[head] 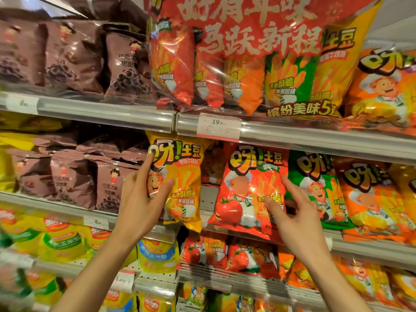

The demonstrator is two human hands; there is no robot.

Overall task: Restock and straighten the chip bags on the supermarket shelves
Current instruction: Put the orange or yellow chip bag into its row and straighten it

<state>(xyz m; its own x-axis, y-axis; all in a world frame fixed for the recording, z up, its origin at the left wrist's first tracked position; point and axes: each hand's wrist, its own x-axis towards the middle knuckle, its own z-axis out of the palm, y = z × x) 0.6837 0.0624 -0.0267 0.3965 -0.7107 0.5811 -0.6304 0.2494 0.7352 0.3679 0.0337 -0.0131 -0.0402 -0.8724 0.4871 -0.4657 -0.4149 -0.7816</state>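
Observation:
On the middle shelf (364, 249) a yellow chip bag (186, 176) stands upright, its lower corner hanging over the shelf edge. My left hand (139, 203) holds its left side, with the index finger up at the top corner and the thumb on the front. A narrow gap (209, 199) separates it from a red tomato chip bag (243, 194) that leans slightly. My right hand (292, 217) grips that bag's right edge, thumb on the front. To the right stand a green bag (315, 188) and an orange bag (371, 199).
Brown chocolate snack bags (74, 181) fill the shelf left of the yellow bag. Above, a large red multi-pack (247, 52) sits over a price tag (218, 127). The shelf below holds yellow corn snack bags (63, 242) and small tomato bags (225, 255).

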